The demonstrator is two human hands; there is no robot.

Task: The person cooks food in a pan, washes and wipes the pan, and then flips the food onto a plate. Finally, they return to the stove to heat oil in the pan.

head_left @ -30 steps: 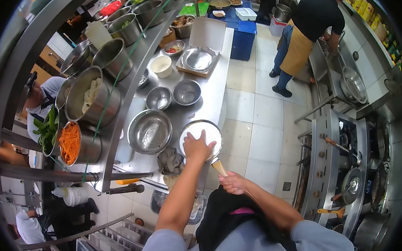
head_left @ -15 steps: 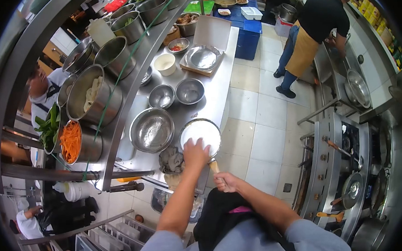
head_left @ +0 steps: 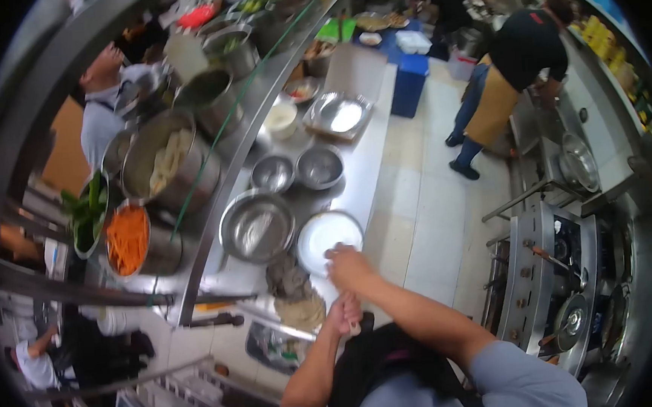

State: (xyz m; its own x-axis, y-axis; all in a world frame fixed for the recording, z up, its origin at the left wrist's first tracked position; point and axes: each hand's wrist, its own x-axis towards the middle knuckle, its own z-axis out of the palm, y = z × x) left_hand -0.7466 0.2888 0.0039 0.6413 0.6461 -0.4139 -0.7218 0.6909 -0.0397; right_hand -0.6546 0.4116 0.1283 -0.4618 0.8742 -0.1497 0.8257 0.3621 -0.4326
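Note:
A round pan with a white surface inside (head_left: pixel 327 235) rests at the near end of the steel counter. My left hand (head_left: pixel 343 313) is closed around its wooden handle, whose tip shows just below the fist. Over the pan's near right edge is my right hand (head_left: pixel 352 268), with its fingers curled in at the white surface; what they hold, if anything, is hidden by blur. A crumpled grey cloth (head_left: pixel 289 279) lies left of the pan, with a beige cloth (head_left: pixel 301 311) beneath it. A wide steel bowl (head_left: pixel 257 225) stands beside the pan.
Two smaller steel bowls (head_left: pixel 320 166), a white tub (head_left: pixel 281 121) and a foil tray (head_left: pixel 339 115) stand farther along the counter. The left shelf bears pots, one with carrot strips (head_left: pixel 127 241). A person in a tan apron (head_left: pixel 491 105) works beyond the stove (head_left: pixel 543 279) at right.
My left hand has moved from the white surface down to the handle. My right hand has let go of the handle and moved up to the pan's edge. The view has shifted slightly.

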